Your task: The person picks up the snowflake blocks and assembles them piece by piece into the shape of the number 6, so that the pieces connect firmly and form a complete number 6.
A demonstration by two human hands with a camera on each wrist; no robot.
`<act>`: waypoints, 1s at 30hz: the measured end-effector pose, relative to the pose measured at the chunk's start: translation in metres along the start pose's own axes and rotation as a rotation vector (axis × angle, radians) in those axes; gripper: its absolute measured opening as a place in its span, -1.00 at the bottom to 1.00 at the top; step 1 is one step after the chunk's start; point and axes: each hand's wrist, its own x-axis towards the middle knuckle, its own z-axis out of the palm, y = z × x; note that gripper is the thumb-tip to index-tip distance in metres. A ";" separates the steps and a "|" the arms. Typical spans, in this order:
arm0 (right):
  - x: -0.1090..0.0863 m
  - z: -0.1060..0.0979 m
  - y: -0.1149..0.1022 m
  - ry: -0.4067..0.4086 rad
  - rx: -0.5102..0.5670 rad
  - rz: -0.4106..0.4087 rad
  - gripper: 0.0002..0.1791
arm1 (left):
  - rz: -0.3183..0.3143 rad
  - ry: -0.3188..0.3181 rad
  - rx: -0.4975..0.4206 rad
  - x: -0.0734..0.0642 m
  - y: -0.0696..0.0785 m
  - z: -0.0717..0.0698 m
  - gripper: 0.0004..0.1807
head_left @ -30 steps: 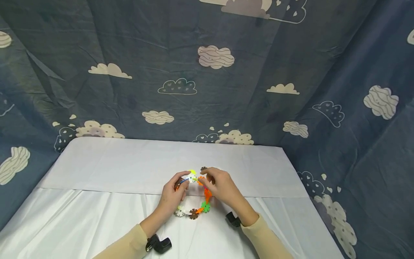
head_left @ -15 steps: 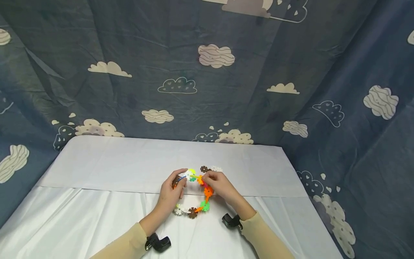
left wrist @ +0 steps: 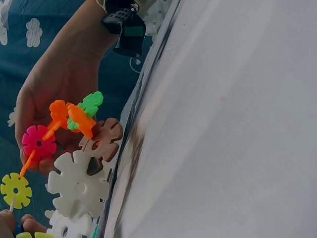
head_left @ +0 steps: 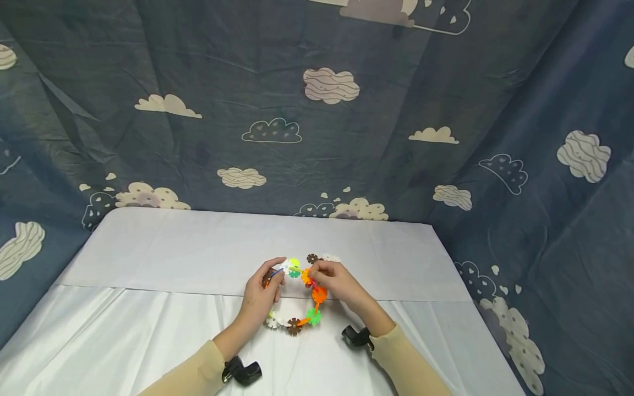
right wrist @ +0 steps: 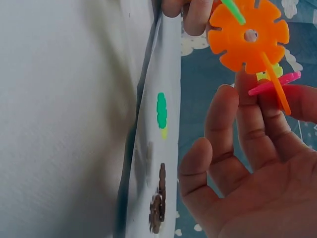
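A chain of interlocking notched plastic discs (head_left: 319, 295) curves between the two hands, with orange, green, brown and white pieces along it. The left hand (head_left: 261, 291) pinches one end, where a thin blue edge (head_left: 277, 272) shows at its fingertips. On the other side the right hand (head_left: 337, 279) holds the chain near a pink disc (right wrist: 275, 83), its thumb and finger meeting there. An orange disc (right wrist: 249, 35) joins on beside the pink one. In the left wrist view a yellow disc (left wrist: 16, 190) stands close to the left fingertips. The fingers partly hide the joints.
Loose discs lie on the white tablecloth (head_left: 163, 250) beyond the hands: brown (head_left: 312, 258), white (head_left: 331, 257), yellow (head_left: 294, 262) and green (head_left: 294, 273). A dark cloud-print curtain (head_left: 277, 66) hangs behind and beside the table. Each wrist wears a black camera (head_left: 241, 372).
Over the last second the right hand's fingers have drawn together on the chain and the hand has dropped slightly, uncovering the white discs behind. The left hand has shifted slightly left.
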 end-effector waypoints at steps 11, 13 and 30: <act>-0.001 -0.005 -0.002 -0.103 -0.079 -0.072 -0.73 | 0.003 -0.017 0.016 0.001 -0.001 -0.001 -0.62; -0.001 -0.007 -0.002 -0.120 -0.086 -0.078 -0.73 | 0.006 -0.016 0.012 0.001 -0.002 -0.001 -0.61; -0.003 -0.003 -0.001 -0.108 -0.082 -0.065 -0.76 | 0.031 -0.075 0.022 0.001 0.000 -0.001 -0.63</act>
